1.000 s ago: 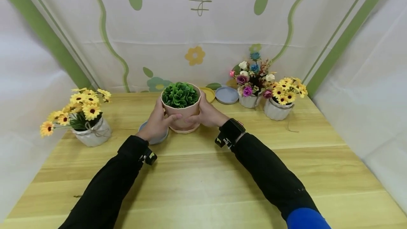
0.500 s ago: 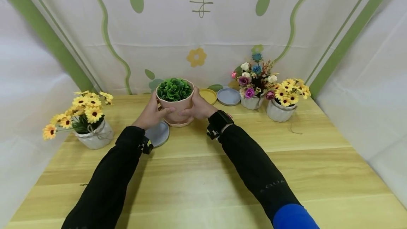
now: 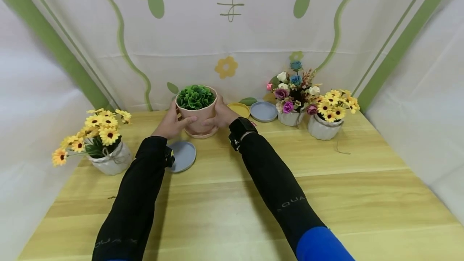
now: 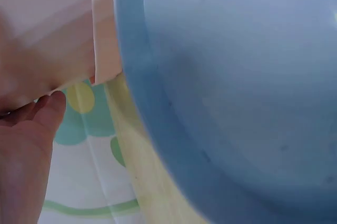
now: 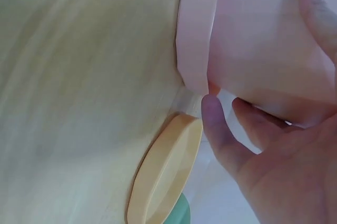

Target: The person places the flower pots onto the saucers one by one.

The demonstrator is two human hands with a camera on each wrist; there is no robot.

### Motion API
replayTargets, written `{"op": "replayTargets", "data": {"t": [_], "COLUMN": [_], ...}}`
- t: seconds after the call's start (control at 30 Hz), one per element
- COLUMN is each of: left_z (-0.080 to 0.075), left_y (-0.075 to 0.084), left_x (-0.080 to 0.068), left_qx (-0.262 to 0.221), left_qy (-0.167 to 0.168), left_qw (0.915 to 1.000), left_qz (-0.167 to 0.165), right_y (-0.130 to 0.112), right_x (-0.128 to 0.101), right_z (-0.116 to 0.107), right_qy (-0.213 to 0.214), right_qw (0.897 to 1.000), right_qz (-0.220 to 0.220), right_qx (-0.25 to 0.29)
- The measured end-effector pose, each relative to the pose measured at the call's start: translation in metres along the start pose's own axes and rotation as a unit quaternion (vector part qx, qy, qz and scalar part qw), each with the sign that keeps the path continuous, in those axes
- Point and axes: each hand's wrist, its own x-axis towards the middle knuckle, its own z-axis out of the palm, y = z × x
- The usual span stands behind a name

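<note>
A pink flowerpot [image 3: 198, 115] with a bushy green plant [image 3: 195, 97] stands in its pink saucer [image 3: 201, 135] near the back of the table. My left hand [image 3: 168, 125] grips the pot's left side, thumb across the front. On the other side my right hand [image 3: 222, 115] holds it the same way, so both thumbs point toward each other. Far fingers are hidden behind the pot in the head view. A blue-grey saucer [image 3: 184, 157] lies beside my left wrist, and it fills much of the left wrist view.
At the back, right of the pot, are a yellow saucer [image 3: 240, 109] and a second blue-grey saucer [image 3: 264, 112]. Further right stand a pot of mixed roses [image 3: 291, 117] and a pot of yellow daisies [image 3: 324, 129]. Another daisy pot [image 3: 112, 160] is at the left.
Both hands have moved the pink pot and its saucer leftward and slightly back. More of the near blue-grey saucer shows now. The view has shifted slightly.
</note>
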Motion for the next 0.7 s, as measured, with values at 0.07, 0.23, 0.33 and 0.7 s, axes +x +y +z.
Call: {"op": "replayTargets", "data": {"t": [0.07, 0.23, 0.33, 0.7], "left_z": [-0.003, -0.002, 0.002, 0.002], "left_y": [-0.001, 0.010, 0.023, 0.008], "left_x": [0.002, 0.002, -0.004, -0.031], "left_qx": [0.005, 0.015, 0.018, 0.151], "left_qy": [0.007, 0.017, 0.017, 0.030], "left_qw": [1.0000, 0.9996, 0.9996, 0.9874], "left_qz": [0.000, -0.016, -0.015, -0.038], "right_y": [-0.002, 0.002, 0.005, 0.019], "right_x": [0.004, 0.015, 0.017, 0.006], "right_z": [0.000, -0.001, -0.003, -0.055], "right_qy": [-0.007, -0.004, -0.007, -0.022], "right_qw": [1.000, 1.000, 1.000, 0.969], "right_qz": [0.000, 0.010, 0.013, 0.083], "right_qx": [-0.002, -0.002, -0.008, -0.230]}}
